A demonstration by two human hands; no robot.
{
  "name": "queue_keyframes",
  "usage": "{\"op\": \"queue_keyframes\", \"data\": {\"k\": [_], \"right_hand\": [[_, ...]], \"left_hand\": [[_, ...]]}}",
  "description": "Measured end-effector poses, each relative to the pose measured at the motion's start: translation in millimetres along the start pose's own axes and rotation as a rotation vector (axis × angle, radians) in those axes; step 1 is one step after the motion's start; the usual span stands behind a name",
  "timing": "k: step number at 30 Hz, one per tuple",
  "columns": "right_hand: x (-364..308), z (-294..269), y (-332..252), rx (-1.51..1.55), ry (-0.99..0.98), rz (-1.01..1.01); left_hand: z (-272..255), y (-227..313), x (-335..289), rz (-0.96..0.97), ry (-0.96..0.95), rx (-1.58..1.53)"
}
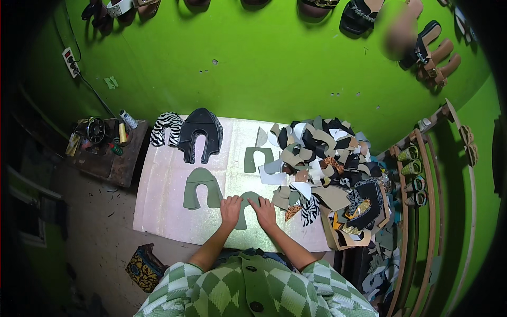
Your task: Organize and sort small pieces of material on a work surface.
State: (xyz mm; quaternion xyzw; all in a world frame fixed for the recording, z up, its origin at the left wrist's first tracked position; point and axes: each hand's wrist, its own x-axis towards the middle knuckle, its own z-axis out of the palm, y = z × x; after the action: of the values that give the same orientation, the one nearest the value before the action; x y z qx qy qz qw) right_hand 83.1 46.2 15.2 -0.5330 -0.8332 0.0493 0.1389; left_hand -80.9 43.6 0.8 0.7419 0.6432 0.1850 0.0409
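We are at the sorting-and-laying-out step: both our hands rest flat, fingers spread and grasping nothing, on an olive-green U-shaped shoe-upper piece lying at the near edge of the pale work sheet. Our left hand presses its left limb, our right hand its right limb, as if smoothing it down.

Going from largest to smallest: the green wall with sandals hung along its top; the work sheet; the big heap of cut pieces in black, tan, white, olive and animal print to our right; a black stack of uppers at the far side; a second olive upper just left of our hands; a third olive piece beyond; a zebra-print upper.

We judge the next move calls for lifting or aligning this piece with its olive mates.

Of packages and signs: a patterned yellow-and-dark pouch on the floor at our left, a white socket strip on the wall; labels are too small to tell.
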Motion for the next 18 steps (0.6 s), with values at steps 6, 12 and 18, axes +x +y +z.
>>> {"op": "queue_keyframes", "data": {"k": [6, 12, 18], "right_hand": [[-6.4, 3.0, -5.1, -0.056, -0.002, 0.039], [-5.9, -3.4, 4.2, -0.035, -0.001, 0.068], [-12.6, -7.9, 10.6, -0.079, 0.0, 0.131]], "left_hand": [[-9.5, 3.7, -26.1, 0.133, 0.042, 0.051], [-24.4, 6.7, -21.9, 0.143, -0.031, 0.005], [-22.1, 5.5, -24.4, 0.115, -0.126, 0.045]]}}
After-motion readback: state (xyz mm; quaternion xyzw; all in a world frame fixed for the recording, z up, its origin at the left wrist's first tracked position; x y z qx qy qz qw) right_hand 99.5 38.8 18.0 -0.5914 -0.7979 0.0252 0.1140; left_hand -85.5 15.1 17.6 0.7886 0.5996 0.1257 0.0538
